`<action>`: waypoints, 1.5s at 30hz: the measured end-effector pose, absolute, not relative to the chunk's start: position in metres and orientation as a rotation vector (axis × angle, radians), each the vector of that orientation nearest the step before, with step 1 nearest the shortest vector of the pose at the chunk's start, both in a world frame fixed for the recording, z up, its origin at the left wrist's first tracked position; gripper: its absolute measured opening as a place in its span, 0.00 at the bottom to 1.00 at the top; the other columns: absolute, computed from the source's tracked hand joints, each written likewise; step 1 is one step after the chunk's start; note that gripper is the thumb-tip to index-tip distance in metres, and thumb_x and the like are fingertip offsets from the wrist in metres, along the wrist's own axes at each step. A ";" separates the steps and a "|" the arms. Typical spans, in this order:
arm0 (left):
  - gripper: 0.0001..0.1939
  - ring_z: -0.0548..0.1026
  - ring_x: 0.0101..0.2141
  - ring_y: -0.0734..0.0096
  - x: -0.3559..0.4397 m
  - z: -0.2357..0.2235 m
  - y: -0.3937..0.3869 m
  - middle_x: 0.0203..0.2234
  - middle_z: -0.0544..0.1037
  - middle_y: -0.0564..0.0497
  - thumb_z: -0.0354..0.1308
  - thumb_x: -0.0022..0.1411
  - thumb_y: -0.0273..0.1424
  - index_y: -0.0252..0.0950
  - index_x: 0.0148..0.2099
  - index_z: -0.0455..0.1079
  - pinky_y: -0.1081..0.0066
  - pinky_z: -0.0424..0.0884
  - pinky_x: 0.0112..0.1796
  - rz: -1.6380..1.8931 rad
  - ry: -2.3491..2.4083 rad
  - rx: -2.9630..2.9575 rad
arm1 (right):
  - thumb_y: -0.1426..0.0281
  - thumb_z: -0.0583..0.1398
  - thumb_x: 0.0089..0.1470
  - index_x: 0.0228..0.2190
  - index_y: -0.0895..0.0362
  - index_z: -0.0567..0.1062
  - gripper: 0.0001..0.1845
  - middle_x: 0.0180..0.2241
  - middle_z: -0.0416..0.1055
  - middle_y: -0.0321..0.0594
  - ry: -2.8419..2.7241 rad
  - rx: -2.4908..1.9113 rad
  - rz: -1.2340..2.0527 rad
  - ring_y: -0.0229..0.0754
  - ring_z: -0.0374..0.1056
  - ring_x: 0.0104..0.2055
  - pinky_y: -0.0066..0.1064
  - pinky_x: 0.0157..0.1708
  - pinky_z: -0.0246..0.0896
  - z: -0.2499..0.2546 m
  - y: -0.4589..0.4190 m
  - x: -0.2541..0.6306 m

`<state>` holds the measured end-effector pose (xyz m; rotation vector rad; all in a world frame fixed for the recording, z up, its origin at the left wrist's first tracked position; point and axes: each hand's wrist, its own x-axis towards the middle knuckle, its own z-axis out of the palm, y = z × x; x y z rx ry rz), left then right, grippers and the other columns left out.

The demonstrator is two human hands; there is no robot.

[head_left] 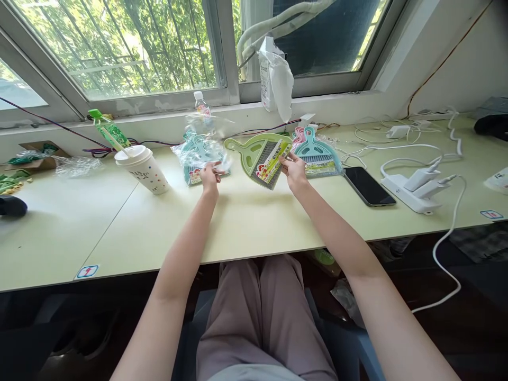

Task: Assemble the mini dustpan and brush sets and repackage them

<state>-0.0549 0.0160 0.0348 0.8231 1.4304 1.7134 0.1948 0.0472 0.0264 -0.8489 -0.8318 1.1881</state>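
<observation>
My right hand (294,170) is closed on the edge of a green dustpan and brush set (254,151). The set is tilted above the table, its handle pointing left and its printed label facing up. My left hand (210,175) lies at the front right of a blue dustpan set (193,151) in clear plastic, fingers bent onto the pack. Crumpled film hides part of that pack. Just behind my right hand, another blue dustpan and brush set (317,153) rests on the table, with a pink one (298,136) partly showing beside it.
A lidded paper cup (142,168) and a green-capped bottle (109,129) stand at the left. To the right lie a black phone (369,186) and a white power strip (410,191) with trailing cables. Behind are a clear bottle (202,105) and a torn white packet (274,79).
</observation>
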 end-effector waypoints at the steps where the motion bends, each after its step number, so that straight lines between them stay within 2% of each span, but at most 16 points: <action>1: 0.27 0.59 0.13 0.81 -0.062 0.037 0.017 0.20 0.75 0.51 0.40 0.71 0.47 0.33 0.44 0.73 0.77 0.57 0.18 1.749 1.399 0.712 | 0.76 0.67 0.49 0.45 0.55 0.76 0.20 0.38 0.80 0.39 -0.818 -0.851 1.182 0.41 0.78 0.40 0.37 0.45 0.77 0.025 0.048 0.196; 4: 0.36 0.66 0.16 0.78 -0.075 0.040 0.016 0.27 0.80 0.46 0.33 0.69 0.56 0.35 0.51 0.71 0.75 0.63 0.21 1.615 1.292 0.632 | 0.77 0.66 0.50 0.45 0.55 0.75 0.19 0.38 0.80 0.38 -0.782 -0.852 1.171 0.40 0.78 0.39 0.36 0.45 0.77 0.023 0.051 0.199; 7: 0.43 0.72 0.20 0.72 -0.072 0.041 0.013 0.32 0.82 0.42 0.32 0.63 0.63 0.35 0.51 0.73 0.73 0.64 0.22 1.394 1.240 0.814 | 0.78 0.65 0.51 0.44 0.55 0.76 0.18 0.38 0.80 0.37 -0.755 -0.852 1.174 0.38 0.78 0.39 0.34 0.45 0.77 0.023 0.050 0.200; 10: 0.41 0.78 0.27 0.68 -0.054 0.036 0.009 0.36 0.82 0.41 0.38 0.62 0.63 0.36 0.50 0.74 0.72 0.67 0.24 1.166 1.195 1.053 | 0.79 0.63 0.52 0.43 0.55 0.76 0.17 0.37 0.80 0.37 -0.753 -0.852 1.196 0.38 0.78 0.40 0.34 0.46 0.76 0.024 0.047 0.195; 14: 0.32 0.80 0.39 0.61 -0.021 0.025 -0.001 0.44 0.80 0.40 0.53 0.61 0.56 0.35 0.53 0.69 0.68 0.75 0.35 0.982 1.105 1.279 | 0.78 0.63 0.52 0.42 0.54 0.75 0.15 0.36 0.80 0.36 -0.819 -0.851 1.261 0.40 0.78 0.42 0.35 0.48 0.76 0.026 0.041 0.188; 17: 0.27 0.80 0.36 0.63 -0.006 0.017 -0.005 0.42 0.80 0.42 0.58 0.61 0.51 0.35 0.52 0.66 0.64 0.76 0.37 1.052 1.112 1.266 | 0.78 0.63 0.53 0.39 0.54 0.75 0.11 0.36 0.80 0.37 -0.914 -0.869 1.334 0.41 0.77 0.44 0.37 0.50 0.75 0.027 0.042 0.188; 19: 0.25 0.80 0.37 0.62 -0.004 0.016 -0.003 0.41 0.79 0.43 0.54 0.64 0.52 0.36 0.50 0.66 0.62 0.77 0.39 1.180 1.193 1.179 | 0.77 0.63 0.54 0.36 0.55 0.75 0.08 0.36 0.80 0.38 -0.997 -0.918 1.382 0.41 0.77 0.43 0.38 0.50 0.74 0.027 0.045 0.191; 22: 0.26 0.78 0.45 0.58 -0.012 0.019 0.003 0.44 0.78 0.43 0.47 0.68 0.53 0.36 0.50 0.67 0.58 0.75 0.47 1.414 1.348 1.045 | 0.78 0.64 0.52 0.34 0.57 0.76 0.06 0.35 0.80 0.41 -1.256 -1.057 1.401 0.43 0.77 0.41 0.40 0.48 0.75 0.027 0.048 0.196; 25: 0.26 0.70 0.59 0.59 -0.023 0.025 0.006 0.55 0.74 0.43 0.45 0.70 0.52 0.39 0.55 0.68 0.60 0.66 0.59 1.664 1.474 1.006 | 0.79 0.64 0.50 0.39 0.57 0.78 0.13 0.40 0.80 0.44 -1.683 -1.219 1.255 0.45 0.76 0.41 0.41 0.44 0.75 0.026 0.044 0.195; 29: 0.26 0.58 0.66 0.64 -0.029 0.028 0.003 0.62 0.67 0.46 0.43 0.71 0.50 0.43 0.62 0.63 0.63 0.57 0.64 1.840 1.587 1.030 | 0.77 0.66 0.49 0.54 0.53 0.73 0.29 0.51 0.76 0.44 -2.130 -1.411 0.679 0.46 0.75 0.43 0.44 0.50 0.70 0.026 0.033 0.190; 31: 0.27 0.58 0.67 0.64 -0.029 0.028 0.001 0.63 0.66 0.45 0.40 0.71 0.50 0.43 0.63 0.62 0.63 0.58 0.63 1.886 1.601 1.071 | 0.75 0.68 0.48 0.60 0.52 0.67 0.37 0.55 0.72 0.46 -2.224 -1.451 0.410 0.48 0.74 0.46 0.45 0.51 0.68 0.025 0.028 0.188; 33: 0.28 0.59 0.66 0.62 -0.026 0.028 -0.003 0.62 0.66 0.43 0.39 0.71 0.51 0.41 0.63 0.63 0.63 0.59 0.62 1.918 1.657 1.112 | 0.73 0.67 0.50 0.61 0.52 0.64 0.38 0.57 0.68 0.48 -2.226 -1.440 0.268 0.49 0.72 0.48 0.42 0.48 0.69 0.026 0.025 0.187; 36: 0.28 0.67 0.60 0.58 -0.018 0.030 -0.014 0.54 0.72 0.42 0.38 0.71 0.51 0.40 0.59 0.65 0.64 0.66 0.54 1.936 1.768 1.239 | 0.69 0.60 0.59 0.59 0.51 0.66 0.26 0.56 0.68 0.45 -2.071 -1.310 0.196 0.45 0.72 0.45 0.37 0.43 0.69 0.033 0.019 0.186; 38: 0.25 0.74 0.49 0.59 -0.010 0.032 -0.024 0.42 0.75 0.44 0.39 0.72 0.50 0.40 0.57 0.65 0.66 0.69 0.46 1.910 1.757 1.428 | 0.66 0.56 0.63 0.57 0.50 0.67 0.20 0.54 0.68 0.43 -1.955 -1.171 0.201 0.43 0.71 0.43 0.34 0.41 0.69 0.042 0.013 0.184; 40: 0.23 0.76 0.40 0.61 -0.001 0.033 -0.035 0.35 0.75 0.48 0.41 0.72 0.49 0.41 0.57 0.63 0.68 0.67 0.39 1.797 1.732 1.587 | 0.60 0.56 0.64 0.55 0.48 0.68 0.20 0.54 0.68 0.43 -1.904 -1.052 0.232 0.44 0.70 0.45 0.33 0.40 0.69 0.050 0.005 0.180; 45: 0.21 0.76 0.39 0.63 0.010 0.028 -0.051 0.41 0.77 0.47 0.50 0.69 0.46 0.41 0.58 0.62 0.72 0.63 0.35 1.513 1.607 1.833 | 0.52 0.61 0.58 0.47 0.51 0.73 0.21 0.50 0.66 0.45 -1.871 -1.003 0.270 0.50 0.68 0.48 0.38 0.42 0.70 0.058 -0.006 0.171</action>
